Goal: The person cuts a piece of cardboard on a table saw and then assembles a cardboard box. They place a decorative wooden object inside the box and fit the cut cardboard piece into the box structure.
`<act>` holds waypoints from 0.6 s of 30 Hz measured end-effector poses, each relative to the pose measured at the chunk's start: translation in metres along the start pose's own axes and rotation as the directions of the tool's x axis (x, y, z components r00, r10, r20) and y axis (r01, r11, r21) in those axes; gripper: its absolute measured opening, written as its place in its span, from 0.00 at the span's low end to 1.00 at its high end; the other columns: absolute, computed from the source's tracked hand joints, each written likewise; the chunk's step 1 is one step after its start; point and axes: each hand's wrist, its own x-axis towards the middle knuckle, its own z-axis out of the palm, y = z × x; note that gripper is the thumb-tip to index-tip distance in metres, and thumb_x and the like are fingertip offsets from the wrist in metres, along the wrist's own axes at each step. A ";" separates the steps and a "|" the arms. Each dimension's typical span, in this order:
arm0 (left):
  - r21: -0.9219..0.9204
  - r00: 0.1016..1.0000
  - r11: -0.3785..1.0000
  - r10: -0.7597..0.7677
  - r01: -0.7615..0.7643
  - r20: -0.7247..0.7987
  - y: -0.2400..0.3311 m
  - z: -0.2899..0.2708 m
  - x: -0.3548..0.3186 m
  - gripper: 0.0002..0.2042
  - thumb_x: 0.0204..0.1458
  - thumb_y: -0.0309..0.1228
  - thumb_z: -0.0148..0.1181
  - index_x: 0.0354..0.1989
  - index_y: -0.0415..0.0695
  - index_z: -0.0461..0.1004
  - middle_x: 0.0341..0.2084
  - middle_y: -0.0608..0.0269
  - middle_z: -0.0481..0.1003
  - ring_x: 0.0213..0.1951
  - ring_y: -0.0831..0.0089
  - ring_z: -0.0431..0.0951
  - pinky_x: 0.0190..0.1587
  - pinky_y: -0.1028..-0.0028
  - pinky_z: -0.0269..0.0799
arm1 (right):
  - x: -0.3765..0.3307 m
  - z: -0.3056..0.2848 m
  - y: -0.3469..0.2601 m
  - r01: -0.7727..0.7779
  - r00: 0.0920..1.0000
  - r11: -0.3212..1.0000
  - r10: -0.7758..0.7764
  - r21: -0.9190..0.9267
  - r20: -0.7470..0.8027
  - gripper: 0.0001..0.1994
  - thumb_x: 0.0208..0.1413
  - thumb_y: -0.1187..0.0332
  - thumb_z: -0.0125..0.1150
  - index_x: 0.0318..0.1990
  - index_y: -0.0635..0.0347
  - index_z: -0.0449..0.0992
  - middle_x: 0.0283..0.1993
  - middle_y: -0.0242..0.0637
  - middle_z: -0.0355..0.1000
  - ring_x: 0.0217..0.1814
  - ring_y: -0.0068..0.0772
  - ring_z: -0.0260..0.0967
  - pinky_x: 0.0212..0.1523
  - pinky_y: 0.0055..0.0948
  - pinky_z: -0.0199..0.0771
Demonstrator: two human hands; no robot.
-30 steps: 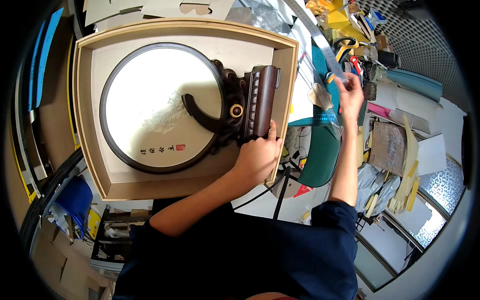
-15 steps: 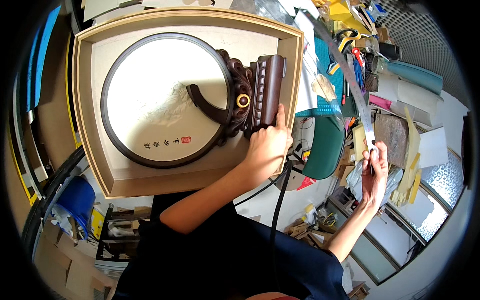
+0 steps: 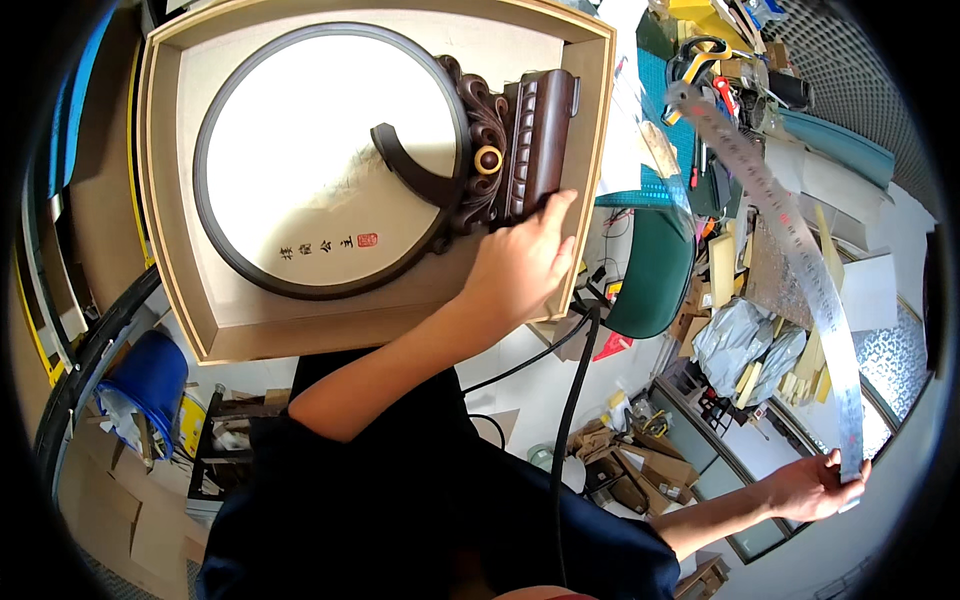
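Note:
A shallow wooden box (image 3: 400, 341) holds a round framed panel (image 3: 310, 110) with a dark rim, cream face, small dark characters and a red seal. It lies on its side, its carved dark-wood stand (image 3: 535, 145) to the right, with a yellow-ringed knob and a curved dark arm across the face. My left hand (image 3: 520, 265) is over the box's lower right corner, index finger stretched toward the stand's near end and thumb apart, holding nothing. Out at the far right, my right hand (image 3: 820, 488) grips one end of a long, flexible metal ruler (image 3: 800, 250), which slants up to the left.
Right of the box are a teal cutting mat (image 3: 655, 185), a dark green seat (image 3: 650, 285) and clutter with yellow-handled scissors (image 3: 697, 60). A black cable (image 3: 572, 400) hangs beside my body. A blue bucket (image 3: 148, 385) stands at lower left. Scrap boards and a grey plastic bag (image 3: 740, 335) lie right.
My right hand has swung outward and down to the right with the ruler. My left hand has shifted slightly at the stand, its thumb now apart. The box appears higher in view.

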 end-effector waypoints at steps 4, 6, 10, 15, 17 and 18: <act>0.028 0.992 0.998 0.059 -0.056 -0.115 -0.010 -0.021 -0.008 0.20 0.47 0.25 0.64 0.49 0.44 0.66 0.26 0.61 0.67 0.25 0.65 0.71 0.29 0.68 0.69 | 0.016 0.003 -0.014 0.303 0.952 0.929 -0.286 -0.213 0.106 0.17 0.68 0.63 0.38 0.41 0.70 0.70 0.37 0.38 0.68 0.35 0.24 0.66 0.29 0.19 0.70; 0.002 0.996 1.000 -0.023 0.023 -0.083 -0.016 -0.024 -0.013 0.22 0.46 0.26 0.65 0.51 0.43 0.65 0.28 0.62 0.68 0.26 0.68 0.71 0.29 0.69 0.69 | 0.013 0.016 -0.026 0.405 0.914 0.824 -0.372 -0.397 0.162 0.18 0.68 0.61 0.39 0.40 0.69 0.70 0.34 0.37 0.68 0.33 0.24 0.66 0.29 0.20 0.69; -0.005 0.994 1.000 0.022 -0.023 -0.103 -0.018 -0.022 -0.015 0.25 0.46 0.27 0.66 0.53 0.43 0.65 0.30 0.62 0.69 0.26 0.70 0.72 0.29 0.72 0.70 | -0.001 0.051 -0.039 0.257 0.966 0.959 -0.259 -0.123 -0.001 0.19 0.67 0.58 0.41 0.38 0.67 0.70 0.32 0.36 0.68 0.32 0.26 0.67 0.32 0.21 0.71; -0.015 0.994 0.998 0.059 -0.061 -0.094 -0.021 -0.024 -0.014 0.26 0.46 0.27 0.66 0.54 0.42 0.64 0.31 0.61 0.70 0.25 0.70 0.73 0.29 0.73 0.71 | -0.007 0.070 -0.038 0.261 0.965 0.965 -0.261 -0.033 -0.026 0.17 0.65 0.62 0.47 0.35 0.70 0.73 0.34 0.41 0.71 0.26 0.27 0.67 0.17 0.19 0.65; -0.023 0.995 0.998 0.049 -0.051 -0.086 -0.022 -0.025 -0.014 0.26 0.46 0.27 0.65 0.55 0.41 0.64 0.31 0.61 0.70 0.26 0.70 0.73 0.30 0.73 0.72 | -0.010 0.073 -0.038 0.242 0.970 0.970 -0.242 -0.019 0.024 0.18 0.65 0.62 0.46 0.35 0.71 0.74 0.33 0.40 0.71 0.27 0.28 0.69 0.18 0.20 0.68; -0.026 0.996 0.999 0.044 -0.046 -0.084 -0.022 -0.025 -0.014 0.26 0.46 0.27 0.65 0.55 0.41 0.64 0.32 0.61 0.70 0.26 0.70 0.74 0.31 0.73 0.72 | -0.011 0.074 -0.037 0.232 0.972 0.973 -0.232 -0.011 0.048 0.18 0.66 0.62 0.46 0.36 0.71 0.74 0.32 0.40 0.71 0.28 0.28 0.70 0.18 0.20 0.69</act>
